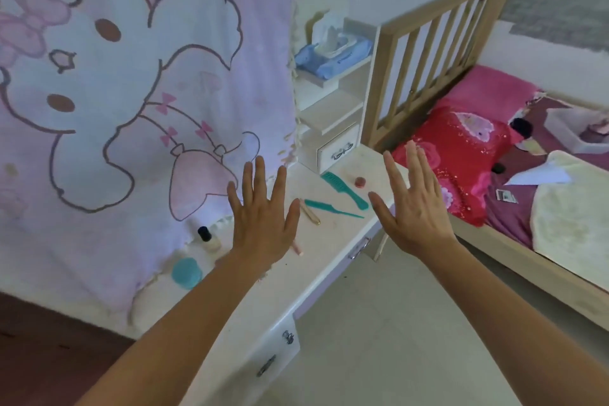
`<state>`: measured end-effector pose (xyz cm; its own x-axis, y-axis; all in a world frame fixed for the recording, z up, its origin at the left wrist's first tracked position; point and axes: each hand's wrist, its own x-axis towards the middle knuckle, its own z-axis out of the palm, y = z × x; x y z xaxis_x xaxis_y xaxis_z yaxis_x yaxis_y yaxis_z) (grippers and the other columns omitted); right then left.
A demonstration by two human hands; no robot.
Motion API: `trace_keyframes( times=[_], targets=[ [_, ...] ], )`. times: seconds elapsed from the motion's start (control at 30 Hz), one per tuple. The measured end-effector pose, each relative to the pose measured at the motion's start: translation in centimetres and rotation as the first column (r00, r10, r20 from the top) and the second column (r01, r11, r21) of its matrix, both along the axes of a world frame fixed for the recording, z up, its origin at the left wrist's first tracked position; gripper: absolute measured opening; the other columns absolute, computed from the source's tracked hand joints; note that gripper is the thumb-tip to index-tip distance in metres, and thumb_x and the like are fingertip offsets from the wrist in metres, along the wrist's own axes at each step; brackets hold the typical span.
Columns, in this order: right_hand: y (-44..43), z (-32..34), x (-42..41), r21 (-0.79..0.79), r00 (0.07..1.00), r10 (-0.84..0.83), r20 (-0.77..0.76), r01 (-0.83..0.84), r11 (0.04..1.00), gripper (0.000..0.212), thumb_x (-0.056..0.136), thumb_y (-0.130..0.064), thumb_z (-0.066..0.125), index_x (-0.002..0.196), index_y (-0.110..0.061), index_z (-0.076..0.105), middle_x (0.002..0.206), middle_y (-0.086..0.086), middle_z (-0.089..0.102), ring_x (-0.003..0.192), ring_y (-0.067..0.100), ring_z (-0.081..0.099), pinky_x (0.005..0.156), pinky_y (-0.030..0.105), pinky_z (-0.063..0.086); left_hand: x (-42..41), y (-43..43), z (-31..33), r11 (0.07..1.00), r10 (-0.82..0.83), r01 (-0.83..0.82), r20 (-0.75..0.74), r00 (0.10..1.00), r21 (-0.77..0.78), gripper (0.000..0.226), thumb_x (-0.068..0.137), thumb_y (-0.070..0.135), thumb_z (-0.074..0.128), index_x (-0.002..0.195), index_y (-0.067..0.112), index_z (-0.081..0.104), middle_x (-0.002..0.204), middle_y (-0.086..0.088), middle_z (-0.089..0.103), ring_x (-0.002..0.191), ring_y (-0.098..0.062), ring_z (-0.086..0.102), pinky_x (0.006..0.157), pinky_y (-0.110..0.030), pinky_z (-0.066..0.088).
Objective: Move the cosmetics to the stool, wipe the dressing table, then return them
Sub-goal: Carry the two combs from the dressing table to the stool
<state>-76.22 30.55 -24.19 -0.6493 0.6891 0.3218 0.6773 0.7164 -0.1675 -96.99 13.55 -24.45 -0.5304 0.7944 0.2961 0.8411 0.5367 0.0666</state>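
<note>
The white dressing table (263,300) runs from lower left to upper right. On it lie a teal round jar (187,272), a nail polish bottle with a black cap (208,238), a gold-tipped tube (311,212), a pink stick (297,247), a teal tail comb (331,208), a wide teal comb (344,189) and a small red pot (360,182). My left hand (263,221) hovers flat over the table's middle, fingers spread, holding nothing. My right hand (413,208) is raised with straight fingers over the table's right edge, also empty.
A pink cartoon blanket (131,92) hangs over the mirror behind the table. White shelves (329,102) carry a blue wet-wipes pack (333,58). A wooden-railed bed (428,53) with red and pink bedding (461,155) stands at the right. Tiled floor (379,339) lies below.
</note>
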Motion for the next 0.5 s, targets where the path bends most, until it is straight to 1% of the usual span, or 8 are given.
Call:
trace_keyframes(
  times=[0.1, 0.2, 0.27, 0.37, 0.47, 0.5],
  targets=[
    [5.1, -2.2, -0.3, -0.042, 0.997, -0.050, 0.053, 0.052, 0.998, 0.073, 0.099, -0.062, 0.024, 0.157, -0.030, -0.007, 0.164, 0.007, -0.018, 0.151, 0.030, -0.012, 0.118, 0.049, 0.004, -1.0, 5.3, -2.2, 0.994, -0.057, 0.057, 0.000, 0.998, -0.089, 0.062, 0.100, 0.049, 0.025, 0.154, 0.019, 0.024, 0.162, -0.017, 0.004, 0.149, -0.033, 0.001, 0.115, -0.060, 0.010],
    [10.6, -5.1, -1.5, -0.096, 0.993, -0.039, 0.113, 0.050, 0.994, 0.073, 0.098, -0.062, 0.021, 0.155, -0.031, -0.012, 0.163, 0.007, -0.022, 0.151, 0.031, -0.016, 0.116, 0.047, -0.003, -2.2, 10.3, -5.1, 0.985, -0.040, 0.042, 0.015, 0.999, -0.166, 0.062, 0.099, 0.048, 0.030, 0.154, 0.020, 0.023, 0.162, -0.017, 0.003, 0.149, -0.034, 0.000, 0.115, -0.060, 0.007],
    [14.5, -7.1, -2.8, -0.122, 0.987, 0.012, 0.161, 0.007, 0.992, 0.073, 0.099, -0.061, 0.021, 0.156, -0.029, -0.011, 0.163, 0.009, -0.022, 0.150, 0.032, -0.017, 0.115, 0.046, -0.005, -2.9, 13.4, -7.2, 0.975, -0.001, 0.010, 0.038, 0.999, -0.223, 0.063, 0.099, 0.049, 0.029, 0.155, 0.021, 0.018, 0.162, -0.015, -0.001, 0.149, -0.033, -0.005, 0.116, -0.058, 0.003],
    [20.0, -9.9, -5.4, -0.211, 0.966, 0.135, 0.223, -0.087, 0.974, 0.071, 0.100, -0.058, 0.023, 0.157, -0.027, -0.005, 0.163, 0.011, -0.020, 0.150, 0.034, -0.017, 0.119, 0.048, -0.002, -3.5, 17.1, -10.1, 0.950, 0.114, -0.083, 0.088, 0.990, -0.302, 0.064, 0.100, 0.051, 0.021, 0.155, 0.023, 0.011, 0.162, -0.014, -0.009, 0.149, -0.032, -0.011, 0.117, -0.057, 0.000],
    [24.3, -11.9, -8.3, -0.282, 0.915, 0.274, 0.297, -0.190, 0.940, 0.069, 0.101, -0.055, 0.027, 0.158, -0.026, -0.001, 0.164, 0.011, -0.017, 0.150, 0.035, -0.014, 0.121, 0.048, 0.001, -3.6, 19.8, -12.1, 0.908, 0.248, -0.183, 0.131, 0.960, -0.378, 0.065, 0.099, 0.052, 0.018, 0.156, 0.023, 0.005, 0.162, -0.013, -0.012, 0.148, -0.032, -0.013, 0.117, -0.056, -0.001],
    [25.4, -12.4, -9.2, -0.296, 0.894, 0.321, 0.314, -0.229, 0.927, 0.069, 0.101, -0.054, 0.029, 0.158, -0.025, 0.002, 0.164, 0.012, -0.013, 0.151, 0.035, -0.011, 0.122, 0.049, 0.005, -3.6, 20.5, -12.7, 0.896, 0.286, -0.206, 0.156, 0.946, -0.394, 0.065, 0.099, 0.052, 0.019, 0.156, 0.023, 0.004, 0.162, -0.014, -0.013, 0.148, -0.032, -0.013, 0.117, -0.055, 0.000]
  ],
)
